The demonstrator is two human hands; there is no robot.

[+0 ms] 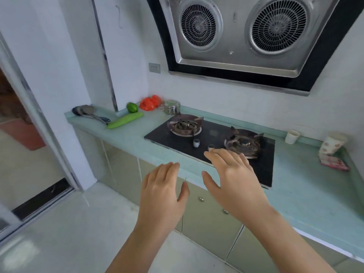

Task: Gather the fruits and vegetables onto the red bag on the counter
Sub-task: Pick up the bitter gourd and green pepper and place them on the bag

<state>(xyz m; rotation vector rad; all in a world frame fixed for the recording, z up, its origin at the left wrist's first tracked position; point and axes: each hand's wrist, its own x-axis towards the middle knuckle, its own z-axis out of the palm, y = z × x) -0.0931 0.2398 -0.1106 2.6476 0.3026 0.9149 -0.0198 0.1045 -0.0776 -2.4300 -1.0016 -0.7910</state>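
Both hands are hovering spread, holding nothing: left hand [164, 191], right hand [234, 178], lower centre. Long cucumber [126, 120] & round green fruit [132, 107] are lying upper-left-centre on counter [137, 138], near red bag [150, 103]. Cucumber prob. stiff, light; grip mid-length. Bag is looking crumpled; contents, if any, hard to tell.

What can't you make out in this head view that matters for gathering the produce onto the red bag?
Head view only.
- red bag: far and small; whether anything lies in it is unclear.
- round green fruit: too small to name its kind.
- counter: right end cut off by the frame edge.
- stove: front edge partly hidden by the right hand.
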